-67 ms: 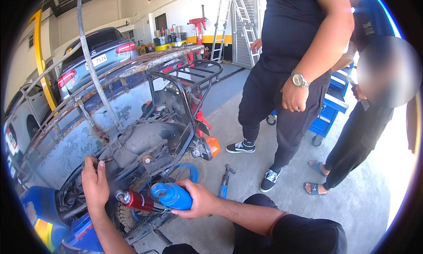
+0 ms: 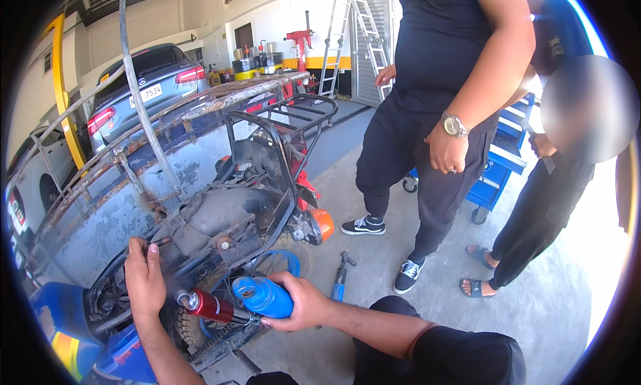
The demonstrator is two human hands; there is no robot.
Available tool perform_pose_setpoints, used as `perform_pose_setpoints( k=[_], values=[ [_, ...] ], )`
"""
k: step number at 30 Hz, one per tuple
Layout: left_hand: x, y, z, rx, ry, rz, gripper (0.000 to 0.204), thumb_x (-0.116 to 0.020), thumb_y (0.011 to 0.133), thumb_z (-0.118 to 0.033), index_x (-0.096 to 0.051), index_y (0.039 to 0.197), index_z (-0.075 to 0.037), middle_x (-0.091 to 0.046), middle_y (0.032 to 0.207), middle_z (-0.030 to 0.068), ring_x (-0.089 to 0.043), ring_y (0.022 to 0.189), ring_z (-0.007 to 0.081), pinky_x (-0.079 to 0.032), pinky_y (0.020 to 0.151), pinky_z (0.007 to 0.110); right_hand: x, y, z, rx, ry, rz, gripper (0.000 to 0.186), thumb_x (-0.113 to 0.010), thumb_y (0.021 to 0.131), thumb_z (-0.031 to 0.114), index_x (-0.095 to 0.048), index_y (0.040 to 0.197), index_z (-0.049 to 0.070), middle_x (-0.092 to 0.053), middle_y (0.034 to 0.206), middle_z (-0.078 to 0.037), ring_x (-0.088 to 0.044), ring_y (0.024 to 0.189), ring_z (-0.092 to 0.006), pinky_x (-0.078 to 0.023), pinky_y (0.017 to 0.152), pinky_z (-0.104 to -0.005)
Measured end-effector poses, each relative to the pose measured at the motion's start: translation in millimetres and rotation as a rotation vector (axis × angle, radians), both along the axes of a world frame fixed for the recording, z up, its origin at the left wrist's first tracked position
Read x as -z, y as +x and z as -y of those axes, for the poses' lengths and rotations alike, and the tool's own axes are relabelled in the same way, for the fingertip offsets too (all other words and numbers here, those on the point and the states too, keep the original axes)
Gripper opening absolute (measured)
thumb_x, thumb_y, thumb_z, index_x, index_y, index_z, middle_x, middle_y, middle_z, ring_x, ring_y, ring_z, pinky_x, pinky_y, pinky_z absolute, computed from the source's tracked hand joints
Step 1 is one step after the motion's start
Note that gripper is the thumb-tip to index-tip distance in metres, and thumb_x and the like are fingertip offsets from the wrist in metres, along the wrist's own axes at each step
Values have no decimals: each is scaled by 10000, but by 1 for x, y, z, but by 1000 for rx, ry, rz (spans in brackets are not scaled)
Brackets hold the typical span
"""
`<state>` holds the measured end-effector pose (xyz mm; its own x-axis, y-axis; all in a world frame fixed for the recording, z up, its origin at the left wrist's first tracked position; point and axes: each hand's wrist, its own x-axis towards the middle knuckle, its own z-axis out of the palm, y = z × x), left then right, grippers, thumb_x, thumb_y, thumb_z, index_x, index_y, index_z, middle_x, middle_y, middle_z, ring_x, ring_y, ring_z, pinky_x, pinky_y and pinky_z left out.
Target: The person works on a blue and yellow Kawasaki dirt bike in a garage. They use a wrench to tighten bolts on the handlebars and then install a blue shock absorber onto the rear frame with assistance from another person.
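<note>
A stripped motorcycle [image 2: 214, 218] stands before me, its seat off and its dark frame bare. My left hand [image 2: 145, 278] rests on the near side of the frame, its fingers curled over it. What those fingertips touch is partly hidden. A red shock absorber [image 2: 212, 305] slants beside the blue-rimmed rear wheel [image 2: 284, 259]; its upper metal eye lies apart from the frame mount. My right hand [image 2: 304, 301] is wrapped round a smooth blue cylinder [image 2: 264, 297] with a stepped end and a dark round recess. That cylinder covers the lower part of the red shock absorber from view.
Another blue-and-black shock absorber [image 2: 340, 278] lies on the concrete floor. An orange indicator [image 2: 319, 225] sticks out at the motorcycle's rear. Behind it runs a rusty sidecar rail [image 2: 200, 105]. Two people stand to the right, near a blue tool cart [image 2: 491, 178].
The view has shifted very slightly. Both hands keep their places, with the blue cylinder still in the right one.
</note>
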<state>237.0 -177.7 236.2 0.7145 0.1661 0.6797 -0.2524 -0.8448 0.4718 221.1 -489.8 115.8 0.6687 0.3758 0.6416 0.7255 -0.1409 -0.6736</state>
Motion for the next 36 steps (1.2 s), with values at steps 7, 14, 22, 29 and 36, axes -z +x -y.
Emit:
perform_pose_setpoints(
  k=[7, 14, 22, 29, 36],
  values=[
    [-10, -8, 2, 69, -164, -121, 191, -533, 1083, -171, -514, 975, -14, -628, 687, 119, -570, 629, 225, -457, 652, 404, 1, 9, -8, 101, 21, -87, 770, -949, 743, 315, -498, 1291, 18, -671, 1130, -166, -695, 1025, -283, -550, 906, -417],
    [-11, -9, -4, 164, -248, -108, 216, -550, 1090, -195, -514, 959, -27, -642, 693, 78, -547, 602, 140, -447, 580, 332, 12, 17, -33, 126, 91, -113, 757, -940, 749, 291, -497, 1298, 16, -669, 1155, -158, -679, 1054, -255, -539, 930, -410],
    [-10, -8, -8, 163, -283, -148, 214, -564, 1081, -203, -516, 966, -28, -659, 700, 84, -582, 607, 144, -476, 593, 323, 12, 15, -53, 40, 70, -83, 758, -923, 762, 326, -501, 1305, 8, -706, 1147, -218, -736, 1041, -355, -572, 913, -453],
    [-14, -9, -7, 163, -292, -170, 206, -580, 1066, -195, -529, 965, -23, -681, 716, 94, -599, 618, 142, -486, 606, 322, 9, 15, -61, -6, 54, -91, 777, -941, 734, 287, -497, 1299, -8, -708, 1135, -193, -727, 1032, -286, -562, 917, -419],
    [-18, -13, -8, 189, -356, -199, 188, -552, 1072, -184, -516, 951, -45, -659, 739, 80, -572, 637, 119, -469, 604, 292, 7, 14, -68, -20, 78, -149, 766, -927, 738, 265, -499, 1309, -12, -708, 1148, -188, -722, 1052, -278, -555, 938, -420]
  ],
)
